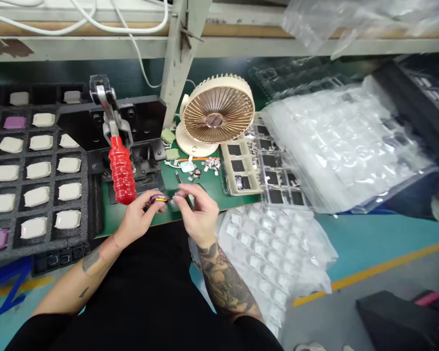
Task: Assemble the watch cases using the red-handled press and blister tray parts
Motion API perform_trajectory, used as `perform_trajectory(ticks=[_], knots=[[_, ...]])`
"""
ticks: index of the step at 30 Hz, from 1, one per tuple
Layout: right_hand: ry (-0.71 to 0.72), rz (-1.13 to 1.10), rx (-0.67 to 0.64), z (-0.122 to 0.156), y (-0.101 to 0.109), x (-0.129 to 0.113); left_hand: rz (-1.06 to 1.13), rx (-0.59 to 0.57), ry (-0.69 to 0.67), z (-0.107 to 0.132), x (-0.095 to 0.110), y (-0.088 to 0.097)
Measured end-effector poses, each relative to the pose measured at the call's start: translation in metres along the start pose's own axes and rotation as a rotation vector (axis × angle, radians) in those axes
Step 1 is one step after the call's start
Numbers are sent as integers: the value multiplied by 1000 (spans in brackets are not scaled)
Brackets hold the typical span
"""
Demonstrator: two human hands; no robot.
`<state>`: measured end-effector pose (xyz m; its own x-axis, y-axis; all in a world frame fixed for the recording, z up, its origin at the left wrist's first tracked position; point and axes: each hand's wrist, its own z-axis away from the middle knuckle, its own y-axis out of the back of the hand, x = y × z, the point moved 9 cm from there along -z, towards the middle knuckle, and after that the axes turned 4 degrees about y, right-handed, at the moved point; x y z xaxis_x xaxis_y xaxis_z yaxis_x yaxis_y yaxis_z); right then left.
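Note:
My left hand [141, 213] pinches a small purple casing [154, 199] that shows a yellow part on its near side. Close beside it on the right, my right hand [197, 209] has its thumb and fingers pressed together by the casing's edge. What those fingers hold is too small to make out. Just beyond the hands, a thin pointed tool [178, 176] lies on the green bench top [149, 218]. Small white and dark pieces [195, 173] are scattered behind it.
A toggle press with a red handle [121, 170] stands left of my hands. Further left is a black foam tray [89, 229] of white and purple casings. A fan [215, 117], a beige compartment tray [225, 170] and plastic-wrapped trays [344, 141] stand behind and right.

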<state>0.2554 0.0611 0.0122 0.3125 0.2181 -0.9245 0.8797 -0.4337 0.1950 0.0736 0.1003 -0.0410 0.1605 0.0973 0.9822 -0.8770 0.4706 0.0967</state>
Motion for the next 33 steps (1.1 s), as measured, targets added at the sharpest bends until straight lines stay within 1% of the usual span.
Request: perform_trajectory(ticks=[2,5,8,11,15,19,21,23,25,27,29,30,31,33], knots=[[-57,-77,9,5,-12,10,-24,0,-14,1,1,-1],[-80,-134,-51,10,-25,20,-71,19,-34,2,2,0],[-77,-177,-70,11,-26,25,-105,35,-62,3,4,0],[-54,-160,-112,8,-26,23,-129,29,-63,3,4,-1],[23,-72,-267,4,-31,12,-105,16,-5,2,1,0],[131,-31,-404,10,-39,5,-61,21,59,0,-7,8],[219,55,-418,15,-42,3,-8,-4,101,-2,-13,10],[320,160,-416,19,-46,1,8,-16,116,-3,-18,12],[408,243,-414,22,-50,-3,-14,21,103,-3,-18,17],[447,301,-430,23,-51,-6,-29,62,80,-3,-16,21],[407,318,-422,23,-43,-8,-25,74,30,-4,-10,22],[360,308,-390,23,-34,-8,-25,61,-13,-3,-5,20],[301,289,-330,25,-20,-7,-29,56,-71,-3,2,19],[163,247,-155,34,20,-1,-49,64,-188,-1,15,18]])
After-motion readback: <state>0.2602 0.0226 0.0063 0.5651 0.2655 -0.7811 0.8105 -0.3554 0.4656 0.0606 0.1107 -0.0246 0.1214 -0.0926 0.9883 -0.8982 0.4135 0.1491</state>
